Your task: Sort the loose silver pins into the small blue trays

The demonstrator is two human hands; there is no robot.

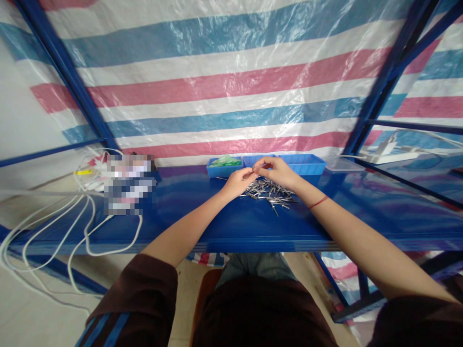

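Note:
My left hand [239,181] and my right hand [274,170] meet fingertip to fingertip above the blue table, both pinched closed. Whatever sits between the fingertips is too small to make out. Just below my hands lies a loose pile of thin, silvery metal pieces [269,193], shaped like rivets or pins. Behind the hands stand blue plastic bins: the left bin [210,169] contains green plastic packets [227,161], while a middle bin [249,158] is partly covered by my right hand. To the right is a longer blue bin [307,166].
A clear plastic lid [345,165] lies right of the bins. White cables [90,226] loop over the table's left side beside a blurred-out item [128,185]. A power strip [392,153] stands at right. Blue metal posts [63,72] and a striped plastic sheet [217,91] enclose the table [181,217].

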